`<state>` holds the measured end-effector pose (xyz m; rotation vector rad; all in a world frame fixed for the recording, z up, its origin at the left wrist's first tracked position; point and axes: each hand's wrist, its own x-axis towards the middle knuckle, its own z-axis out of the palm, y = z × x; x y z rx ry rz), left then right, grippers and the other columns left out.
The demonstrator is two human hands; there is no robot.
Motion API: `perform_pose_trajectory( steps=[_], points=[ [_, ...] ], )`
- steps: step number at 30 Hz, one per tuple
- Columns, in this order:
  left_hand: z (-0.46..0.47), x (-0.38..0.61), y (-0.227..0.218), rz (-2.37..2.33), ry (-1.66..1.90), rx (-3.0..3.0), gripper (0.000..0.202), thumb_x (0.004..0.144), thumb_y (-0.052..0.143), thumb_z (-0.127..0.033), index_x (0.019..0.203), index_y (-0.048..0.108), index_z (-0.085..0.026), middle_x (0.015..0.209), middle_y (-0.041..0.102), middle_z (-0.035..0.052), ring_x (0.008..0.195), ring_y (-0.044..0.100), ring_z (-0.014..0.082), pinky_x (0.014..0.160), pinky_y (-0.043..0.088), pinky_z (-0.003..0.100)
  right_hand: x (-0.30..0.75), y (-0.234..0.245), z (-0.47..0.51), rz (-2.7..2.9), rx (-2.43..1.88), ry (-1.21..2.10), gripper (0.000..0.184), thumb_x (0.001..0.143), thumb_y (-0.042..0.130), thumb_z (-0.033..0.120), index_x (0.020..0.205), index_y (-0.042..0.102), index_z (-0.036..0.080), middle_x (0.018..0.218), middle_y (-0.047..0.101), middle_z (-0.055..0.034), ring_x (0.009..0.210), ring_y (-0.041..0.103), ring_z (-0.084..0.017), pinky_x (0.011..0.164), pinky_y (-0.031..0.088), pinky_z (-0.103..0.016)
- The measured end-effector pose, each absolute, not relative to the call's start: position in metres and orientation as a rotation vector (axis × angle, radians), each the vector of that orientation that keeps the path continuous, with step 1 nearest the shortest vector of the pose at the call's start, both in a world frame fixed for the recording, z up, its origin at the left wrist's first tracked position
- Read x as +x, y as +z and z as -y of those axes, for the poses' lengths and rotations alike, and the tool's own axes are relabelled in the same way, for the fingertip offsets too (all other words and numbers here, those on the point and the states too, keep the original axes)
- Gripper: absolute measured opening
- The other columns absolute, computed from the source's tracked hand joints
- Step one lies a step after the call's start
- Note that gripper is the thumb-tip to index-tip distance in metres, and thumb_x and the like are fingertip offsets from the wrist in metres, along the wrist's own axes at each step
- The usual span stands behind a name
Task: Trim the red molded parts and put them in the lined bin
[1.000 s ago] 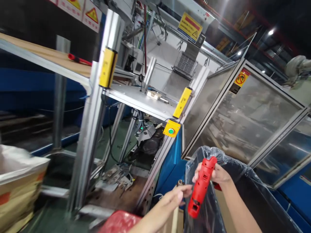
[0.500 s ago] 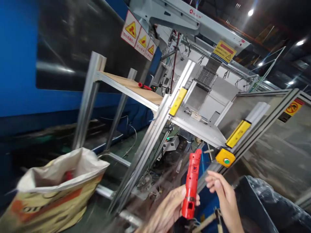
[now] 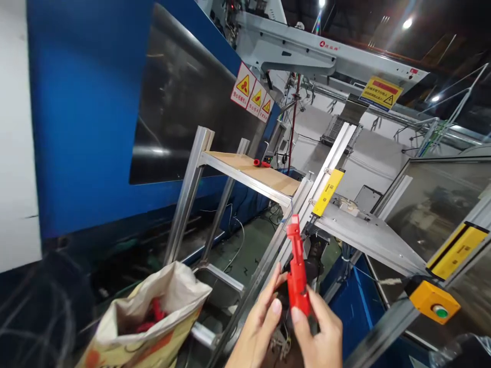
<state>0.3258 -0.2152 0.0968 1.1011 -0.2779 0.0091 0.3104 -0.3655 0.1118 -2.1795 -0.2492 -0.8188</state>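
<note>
A long red plastic part (image 3: 297, 271) with notches and ledges along its side stands tilted in front of me. My right hand (image 3: 321, 327) grips its lower end between thumb and fingers. Just left of the part is my left hand (image 3: 260, 319), thumb and fingers apart; whether a fingertip touches the part behind is hard to tell. At lower left, an open woven sack (image 3: 184, 291) contains several red pieces (image 3: 153, 317).
An aluminium-frame table with a brown board (image 3: 245, 166) bears another red piece (image 3: 261, 163). To its right are a grey metal platform (image 3: 364, 232), yellow sensor bars (image 3: 329, 192) and a yellow box with a green button (image 3: 433, 302). A blue machine (image 3: 88, 128) borders the left.
My right hand has come from open to gripping the red part; my left hand has let go and moved beside it. The part has turned edge-on. My view has swung left.
</note>
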Motion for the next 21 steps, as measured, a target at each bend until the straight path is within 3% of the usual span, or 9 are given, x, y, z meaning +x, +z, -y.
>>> perform_pose_trajectory(
  steps=[3, 6, 8, 10, 14, 18, 21],
  points=[
    [0.196, 0.347, 0.092, 0.323, 0.059, 1.262, 0.062, 0.088, 0.058, -0.064, 0.14, 0.059, -0.031, 0.147, 0.057, 0.0042, 0.142, 0.043, 0.0288, 0.124, 0.025, 0.042, 0.343, 0.176, 0.404, 0.112, -2.292, -1.115, 0.052, 0.086, 0.059, 0.061, 0.113, 0.075, 0.019, 0.107, 0.077, -0.0126, 0.092, 0.074, -0.03, 0.082, 0.059, -0.039],
    [0.176, 0.377, 0.092, 0.316, 0.153, 1.443, 0.057, 0.083, 0.063, -0.064, 0.125, 0.071, -0.027, 0.128, 0.07, 0.0076, 0.127, 0.057, 0.0324, 0.119, 0.034, 0.044, 0.393, 0.26, 0.45, -0.206, -2.498, -1.335, 0.056, 0.087, 0.055, 0.062, 0.122, 0.071, 0.021, 0.104, 0.078, -0.0118, 0.098, 0.071, -0.034, 0.079, 0.055, -0.043],
    [0.165, 0.4, 0.101, 0.295, 0.226, 1.541, 0.056, 0.081, 0.063, -0.065, 0.121, 0.072, -0.028, 0.118, 0.075, 0.007, 0.12, 0.062, 0.0327, 0.116, 0.038, 0.045, 0.436, 0.311, 0.479, -0.46, -2.723, -1.28, 0.055, 0.089, 0.054, 0.057, 0.131, 0.066, 0.023, 0.103, 0.078, -0.0108, 0.101, 0.07, -0.036, 0.08, 0.053, -0.044],
    [0.155, 0.425, 0.12, 0.291, 0.297, 1.629, 0.051, 0.082, 0.06, -0.064, 0.119, 0.071, -0.03, 0.115, 0.075, 0.0048, 0.118, 0.063, 0.0319, 0.114, 0.041, 0.045, 0.481, 0.345, 0.505, -0.627, -2.981, -1.072, 0.051, 0.095, 0.044, 0.054, 0.127, 0.068, 0.023, 0.108, 0.076, -0.0142, 0.102, 0.07, -0.034, 0.079, 0.051, -0.04],
    [0.136, 0.488, 0.172, 0.335, 0.455, 1.769, 0.049, 0.08, 0.061, -0.062, 0.112, 0.071, -0.026, 0.113, 0.076, 0.0045, 0.117, 0.065, 0.0312, 0.11, 0.044, 0.043, 0.56, 0.359, 0.544, -0.795, -3.19, -0.748, 0.045, 0.095, 0.047, 0.046, 0.109, 0.075, 0.015, 0.108, 0.073, -0.0219, 0.104, 0.069, -0.034, 0.077, 0.05, -0.037],
    [0.121, 0.557, 0.213, 0.305, 0.535, 1.903, 0.069, 0.072, 0.058, -0.073, 0.115, 0.067, -0.02, 0.114, 0.075, 0.0085, 0.114, 0.065, 0.034, 0.104, 0.046, 0.045, 0.614, 0.339, 0.568, -0.869, -3.236, -0.625, 0.04, 0.096, 0.05, 0.042, 0.111, 0.074, 0.012, 0.114, 0.071, -0.0237, 0.109, 0.068, -0.034, 0.081, 0.05, -0.037],
    [0.117, 0.601, 0.228, 0.268, 0.633, 2.013, 0.072, 0.07, 0.052, -0.079, 0.109, 0.069, -0.021, 0.119, 0.074, 0.0072, 0.113, 0.065, 0.0334, 0.097, 0.05, 0.04, 0.638, 0.328, 0.58, -0.89, -3.274, -0.529, 0.038, 0.097, 0.049, 0.039, 0.113, 0.072, 0.013, 0.117, 0.07, -0.0234, 0.111, 0.067, -0.035, 0.083, 0.051, -0.04]
  ],
)
